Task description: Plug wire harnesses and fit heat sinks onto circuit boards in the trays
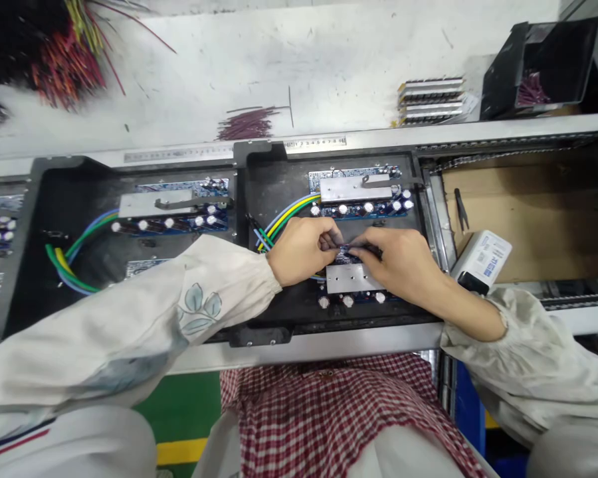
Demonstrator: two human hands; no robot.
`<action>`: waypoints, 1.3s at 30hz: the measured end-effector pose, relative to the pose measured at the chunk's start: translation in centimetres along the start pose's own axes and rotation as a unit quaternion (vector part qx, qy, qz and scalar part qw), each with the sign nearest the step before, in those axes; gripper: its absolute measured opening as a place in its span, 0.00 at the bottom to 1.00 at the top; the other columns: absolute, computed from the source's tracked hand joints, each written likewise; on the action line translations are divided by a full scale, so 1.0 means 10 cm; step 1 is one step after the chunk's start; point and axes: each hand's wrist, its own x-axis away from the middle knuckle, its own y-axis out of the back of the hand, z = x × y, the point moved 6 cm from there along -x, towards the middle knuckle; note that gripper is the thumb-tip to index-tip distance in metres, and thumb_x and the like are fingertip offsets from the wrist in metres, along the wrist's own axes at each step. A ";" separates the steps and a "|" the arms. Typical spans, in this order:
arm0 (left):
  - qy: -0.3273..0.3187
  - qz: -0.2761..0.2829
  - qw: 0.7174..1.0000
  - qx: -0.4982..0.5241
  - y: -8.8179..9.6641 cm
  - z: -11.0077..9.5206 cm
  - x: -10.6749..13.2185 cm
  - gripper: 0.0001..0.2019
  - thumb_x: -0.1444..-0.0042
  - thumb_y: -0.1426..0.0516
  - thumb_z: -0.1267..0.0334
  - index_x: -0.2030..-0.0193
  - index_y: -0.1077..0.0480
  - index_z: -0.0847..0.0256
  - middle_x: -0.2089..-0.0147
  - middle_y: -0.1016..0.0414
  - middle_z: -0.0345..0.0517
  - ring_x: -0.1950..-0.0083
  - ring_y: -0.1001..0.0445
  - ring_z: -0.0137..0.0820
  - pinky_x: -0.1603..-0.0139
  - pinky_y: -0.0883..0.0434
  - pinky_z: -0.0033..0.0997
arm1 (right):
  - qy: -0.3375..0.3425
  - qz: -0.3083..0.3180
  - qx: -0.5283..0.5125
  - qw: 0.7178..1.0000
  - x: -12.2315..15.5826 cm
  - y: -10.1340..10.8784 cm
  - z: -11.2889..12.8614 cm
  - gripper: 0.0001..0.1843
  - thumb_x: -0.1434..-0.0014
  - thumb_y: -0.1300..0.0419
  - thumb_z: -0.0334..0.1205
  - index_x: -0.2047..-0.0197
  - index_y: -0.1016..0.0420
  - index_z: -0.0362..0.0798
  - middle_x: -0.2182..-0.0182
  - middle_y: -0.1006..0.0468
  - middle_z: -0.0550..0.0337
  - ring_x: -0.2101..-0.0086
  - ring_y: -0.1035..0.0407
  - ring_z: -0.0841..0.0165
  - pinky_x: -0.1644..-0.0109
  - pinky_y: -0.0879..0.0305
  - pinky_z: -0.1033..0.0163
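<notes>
Small dark component [345,251], its long axis sideways, pinched between left hand [299,251] and right hand [398,262].

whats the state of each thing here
left hand, pinching small dark part
right hand, pinching same part
metal plate, lying on circuit board
wire bundle, lying in black tray
pliers, shut, lying on cardboard
black bin, open, holding wires
</notes>
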 end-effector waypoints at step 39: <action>-0.075 0.074 0.988 -0.109 -0.04 -0.10 -0.08 0.15 0.59 0.43 0.77 0.62 0.36 0.63 0.77 0.29 0.32 0.74 0.29 0.25 0.72 0.37 0.22 | 0.016 0.064 -0.062 0.996 -0.12 0.05 -0.03 0.06 0.47 0.39 0.36 0.64 0.22 0.51 0.68 0.19 0.61 0.66 0.26 0.65 0.62 0.33 0.63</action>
